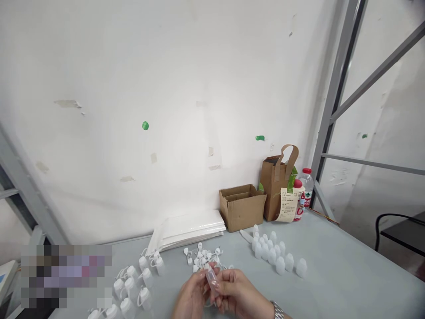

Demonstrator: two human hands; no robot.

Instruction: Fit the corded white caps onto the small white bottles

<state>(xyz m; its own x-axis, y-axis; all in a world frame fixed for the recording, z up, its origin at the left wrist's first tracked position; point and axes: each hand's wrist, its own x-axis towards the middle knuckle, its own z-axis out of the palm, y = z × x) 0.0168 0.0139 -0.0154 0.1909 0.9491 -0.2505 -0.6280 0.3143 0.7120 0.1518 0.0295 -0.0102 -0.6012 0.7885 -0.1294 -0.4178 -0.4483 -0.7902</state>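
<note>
A small translucent plastic bottle (211, 280) with a white top is held tilted between my two hands, low in the middle of the view. My left hand (191, 293) closes its fingers about the top end. With thumb and fingers, my right hand (241, 290) grips the body from the other side. Just beyond my hands lies a loose pile of white caps (199, 254) with thin straps. To the left stand several small bottles (131, 288) with white caps and looped straps. Over on the right, several translucent white pieces with rounded tops (272, 254) stand in a cluster.
A stack of flat white packets (189, 226) lies against the wall. Beside it are an open cardboard box (244, 210), a brown paper bag (272, 190) and a red-capped water bottle (307, 190). Grey metal posts (335, 106) frame the grey table (348, 270).
</note>
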